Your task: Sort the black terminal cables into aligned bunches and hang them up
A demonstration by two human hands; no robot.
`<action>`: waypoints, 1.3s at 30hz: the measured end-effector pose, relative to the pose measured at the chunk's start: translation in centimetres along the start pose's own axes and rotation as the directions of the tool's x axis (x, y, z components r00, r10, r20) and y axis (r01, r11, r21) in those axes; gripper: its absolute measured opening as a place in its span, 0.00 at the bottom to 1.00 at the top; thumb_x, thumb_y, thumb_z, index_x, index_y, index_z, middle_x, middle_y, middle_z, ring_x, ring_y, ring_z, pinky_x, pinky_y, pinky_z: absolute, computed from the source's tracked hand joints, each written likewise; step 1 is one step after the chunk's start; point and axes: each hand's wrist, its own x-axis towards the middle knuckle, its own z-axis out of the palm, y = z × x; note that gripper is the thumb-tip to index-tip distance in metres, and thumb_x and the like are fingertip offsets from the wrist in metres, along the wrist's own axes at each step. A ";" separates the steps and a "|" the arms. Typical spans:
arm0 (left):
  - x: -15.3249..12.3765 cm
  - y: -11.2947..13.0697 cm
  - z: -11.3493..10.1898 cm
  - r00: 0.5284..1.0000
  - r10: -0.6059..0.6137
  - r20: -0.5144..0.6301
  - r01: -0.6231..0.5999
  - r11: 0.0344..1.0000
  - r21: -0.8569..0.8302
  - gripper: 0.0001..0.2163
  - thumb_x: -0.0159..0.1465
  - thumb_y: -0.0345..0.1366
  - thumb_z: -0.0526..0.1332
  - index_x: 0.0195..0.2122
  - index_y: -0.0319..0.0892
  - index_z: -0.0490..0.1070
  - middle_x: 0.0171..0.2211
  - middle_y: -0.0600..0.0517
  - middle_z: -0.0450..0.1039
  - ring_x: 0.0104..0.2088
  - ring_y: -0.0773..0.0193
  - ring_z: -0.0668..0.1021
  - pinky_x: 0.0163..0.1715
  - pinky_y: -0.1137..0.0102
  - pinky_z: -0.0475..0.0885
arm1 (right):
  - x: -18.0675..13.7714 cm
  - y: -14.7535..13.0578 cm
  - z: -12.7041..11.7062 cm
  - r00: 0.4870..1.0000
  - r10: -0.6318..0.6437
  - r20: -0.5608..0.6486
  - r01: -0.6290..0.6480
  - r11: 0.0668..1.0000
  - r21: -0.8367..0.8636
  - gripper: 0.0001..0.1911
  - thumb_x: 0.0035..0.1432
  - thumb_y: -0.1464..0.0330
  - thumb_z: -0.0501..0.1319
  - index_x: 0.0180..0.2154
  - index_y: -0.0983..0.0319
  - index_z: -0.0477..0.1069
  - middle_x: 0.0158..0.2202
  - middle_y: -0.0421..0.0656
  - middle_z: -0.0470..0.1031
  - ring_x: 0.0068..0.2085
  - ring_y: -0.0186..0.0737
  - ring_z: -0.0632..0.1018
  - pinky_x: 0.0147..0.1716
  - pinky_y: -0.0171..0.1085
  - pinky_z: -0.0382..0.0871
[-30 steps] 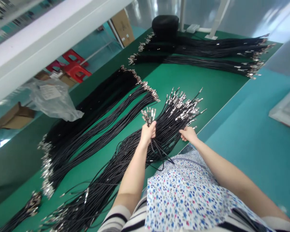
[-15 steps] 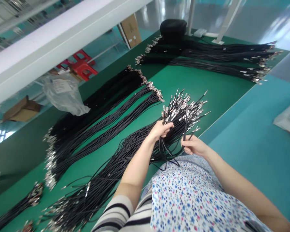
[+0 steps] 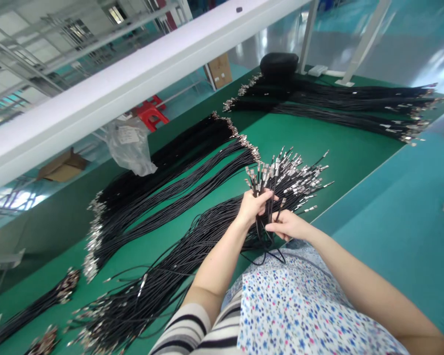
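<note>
My left hand (image 3: 256, 206) is closed around a small bunch of black cables whose metal-tipped ends (image 3: 258, 176) stick up above the fingers. Close beside it on the right, my right hand (image 3: 286, 225) pinches black cable near its tipped end (image 3: 281, 206); how many strands it holds I cannot tell. Both hands are over the near end of a large loose pile of black cables (image 3: 203, 229) lying across the green table. The pile's silver terminals (image 3: 299, 172) fan out just past my hands. Some cable loops hang below the left hand against the floral apron (image 3: 296, 296).
Sorted cable bundles (image 3: 177, 182) lie to the left, and more bundles (image 3: 329, 101) at the far end. A white beam (image 3: 133, 79) crosses above the table (image 3: 336, 135). A plastic bag (image 3: 131, 148) hangs at the far edge. Smaller bundles (image 3: 48, 301) sit at lower left.
My right hand has moved left, closer to my left hand, with cable still in its fingers. The camera view has shifted, so the table appears lower and further right.
</note>
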 end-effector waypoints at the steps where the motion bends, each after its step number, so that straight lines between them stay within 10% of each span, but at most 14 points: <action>1: -0.1 0.1 -0.1 1.000 0.012 -0.019 -0.013 1.000 -0.027 0.13 0.52 0.40 0.61 0.30 0.35 0.64 0.26 0.49 0.72 0.11 0.81 0.55 0.09 0.78 0.47 | 0.1 0.0 0.0 0.999 0.006 0.032 -0.006 1.000 -0.020 0.16 0.48 0.59 0.58 0.22 0.64 0.57 0.12 0.35 0.62 0.11 0.26 0.62 0.11 0.27 0.57; 9: -0.5 0.1 -0.9 1.000 -0.021 -0.019 0.020 0.997 -0.077 0.14 0.53 0.43 0.61 0.32 0.36 0.65 0.17 0.58 0.61 0.10 0.80 0.53 0.10 0.79 0.47 | 0.6 -0.1 -0.1 0.989 0.042 0.143 -0.036 0.998 -0.050 0.15 0.47 0.61 0.59 0.22 0.64 0.58 0.13 0.35 0.63 0.13 0.27 0.64 0.12 0.27 0.58; 13: -1.0 1.4 -4.2 0.987 0.029 -0.155 -0.040 0.997 -0.064 0.14 0.54 0.43 0.60 0.23 0.36 0.60 0.17 0.57 0.59 0.11 0.80 0.54 0.11 0.79 0.49 | 0.5 3.2 -0.9 0.998 0.016 -0.057 -0.005 0.982 0.190 0.15 0.49 0.60 0.59 0.26 0.66 0.64 0.15 0.37 0.65 0.15 0.28 0.66 0.14 0.27 0.61; 17: -2.6 4.6 -9.3 0.967 0.149 -0.207 -0.153 0.988 0.000 0.14 0.55 0.42 0.60 0.22 0.37 0.59 0.21 0.55 0.64 0.13 0.79 0.58 0.13 0.78 0.56 | -0.6 8.6 -2.7 0.811 0.329 -0.483 -0.157 0.919 0.363 0.11 0.52 0.65 0.57 0.25 0.67 0.64 0.12 0.36 0.61 0.12 0.26 0.63 0.10 0.26 0.55; 21: -4.5 7.0 -11.8 0.966 0.170 -0.195 -0.156 0.984 0.087 0.15 0.53 0.42 0.61 0.21 0.37 0.58 0.25 0.50 0.68 0.23 0.70 0.70 0.26 0.71 0.69 | -0.4 10.9 -4.2 0.692 0.439 -0.573 -0.205 0.880 0.428 0.08 0.53 0.70 0.56 0.24 0.67 0.63 0.15 0.38 0.62 0.14 0.26 0.64 0.10 0.25 0.56; 24: -4.9 7.0 -11.2 0.975 0.133 -0.177 -0.118 0.989 0.088 0.15 0.52 0.42 0.62 0.20 0.37 0.58 0.30 0.46 0.70 0.33 0.63 0.73 0.34 0.65 0.70 | 0.9 10.5 -4.6 0.675 0.443 -0.590 -0.189 0.877 0.442 0.09 0.55 0.69 0.55 0.24 0.66 0.62 0.14 0.37 0.61 0.14 0.26 0.65 0.11 0.27 0.61; 30: -3.6 5.3 -9.8 0.993 0.049 -0.107 -0.063 0.990 -0.130 0.17 0.55 0.43 0.60 0.20 0.39 0.54 0.12 0.60 0.47 0.12 0.76 0.56 0.16 0.75 0.60 | 2.9 10.2 -2.8 0.709 0.527 -0.468 -0.301 0.827 0.476 0.11 0.49 0.71 0.60 0.19 0.66 0.60 0.10 0.40 0.61 0.12 0.33 0.65 0.09 0.31 0.61; 39: -2.0 4.5 -7.7 0.997 -0.021 -0.080 0.018 0.999 -0.038 0.20 0.53 0.44 0.61 0.18 0.39 0.50 0.11 0.61 0.46 0.11 0.77 0.55 0.13 0.77 0.57 | 5.6 10.6 -1.3 0.627 0.520 -0.580 -0.266 0.843 0.468 0.13 0.47 0.70 0.60 0.17 0.66 0.60 0.09 0.41 0.61 0.10 0.32 0.65 0.09 0.31 0.62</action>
